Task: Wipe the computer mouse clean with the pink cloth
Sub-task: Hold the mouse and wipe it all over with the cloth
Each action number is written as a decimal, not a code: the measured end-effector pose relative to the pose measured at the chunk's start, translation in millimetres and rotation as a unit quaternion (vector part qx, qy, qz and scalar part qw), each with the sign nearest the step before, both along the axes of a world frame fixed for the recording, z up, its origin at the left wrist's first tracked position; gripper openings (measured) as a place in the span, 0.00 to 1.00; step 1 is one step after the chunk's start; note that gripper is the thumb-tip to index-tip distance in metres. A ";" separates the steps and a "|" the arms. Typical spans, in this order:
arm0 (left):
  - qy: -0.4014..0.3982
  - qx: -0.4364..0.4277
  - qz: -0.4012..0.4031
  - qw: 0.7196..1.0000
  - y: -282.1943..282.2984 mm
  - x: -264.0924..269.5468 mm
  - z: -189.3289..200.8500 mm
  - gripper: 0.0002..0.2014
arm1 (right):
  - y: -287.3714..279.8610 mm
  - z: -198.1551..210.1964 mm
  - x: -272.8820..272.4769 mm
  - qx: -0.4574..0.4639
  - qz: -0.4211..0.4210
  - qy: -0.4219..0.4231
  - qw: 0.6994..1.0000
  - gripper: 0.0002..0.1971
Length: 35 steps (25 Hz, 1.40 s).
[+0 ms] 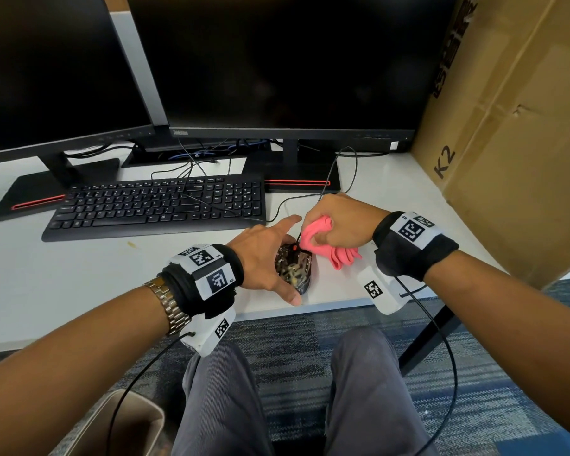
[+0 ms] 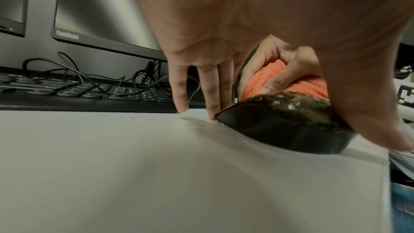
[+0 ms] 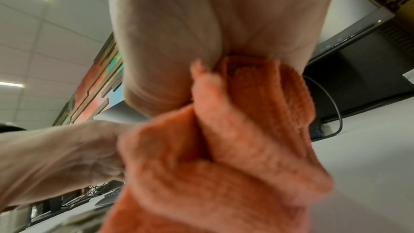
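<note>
Front of mouse (image 1: pixel 293 274) hidden under cloth (image 1: pixel 321 238) and right hand (image 1: pixel 343 222) — cloth blurred in right wrist view; box (image 1: pixel 507 143) cut off.

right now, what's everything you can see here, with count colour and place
computer mouse: one, black with pale smears, near the desk's front edge
pink cloth: one, pink, bunched at the mouse's far end
keyboard: one, black, left of and behind the mouse
centre monitor: one, black, dark, back of desk
left monitor: one, black, dark, back left
cables: several, black and blue, under the monitors
cardboard box: one, brown, right
desk: one, white
bin: one, beige, floor, lower left
wristwatch: one, metal, left wrist
left hand: one, rests over the mouse, fingers straight
right hand: one, grips the pink cloth
</note>
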<state>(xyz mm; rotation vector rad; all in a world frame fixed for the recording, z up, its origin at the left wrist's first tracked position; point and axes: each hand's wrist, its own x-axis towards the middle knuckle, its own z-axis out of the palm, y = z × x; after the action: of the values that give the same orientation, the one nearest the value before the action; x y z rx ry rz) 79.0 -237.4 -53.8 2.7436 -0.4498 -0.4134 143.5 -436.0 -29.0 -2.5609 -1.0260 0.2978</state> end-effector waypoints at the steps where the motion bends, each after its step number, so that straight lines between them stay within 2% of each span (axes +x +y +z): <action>1: -0.001 0.000 -0.002 1.000 -0.2 0.3 0.2 0.71 | 1.2 -0.4 -0.5 0.000 0.002 0.002 1.000 0.12; 8: -0.009 0.003 -0.002 1.000 0.6 1.5 -1.8 0.71 | 2.8 6.0 -10.7 0.004 0.034 0.013 0.999 0.13; 12: -0.006 0.007 -0.002 1.000 0.0 0.2 -0.4 0.71 | 3.0 3.8 -7.8 -0.003 0.025 -0.006 1.000 0.13; 31: -0.006 0.008 0.001 1.000 0.2 0.5 -1.1 0.70 | 2.8 3.9 -11.9 0.016 0.038 0.031 0.999 0.13; 35: 0.000 0.005 0.003 1.000 1.4 1.5 -2.1 0.71 | 5.0 5.3 -8.7 0.021 0.034 0.014 0.999 0.13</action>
<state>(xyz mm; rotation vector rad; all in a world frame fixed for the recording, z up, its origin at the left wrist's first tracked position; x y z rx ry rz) 80.6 -236.1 -55.9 2.7530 -0.4415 -0.4149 134.8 -431.0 -23.7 -2.4809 -1.0993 0.3244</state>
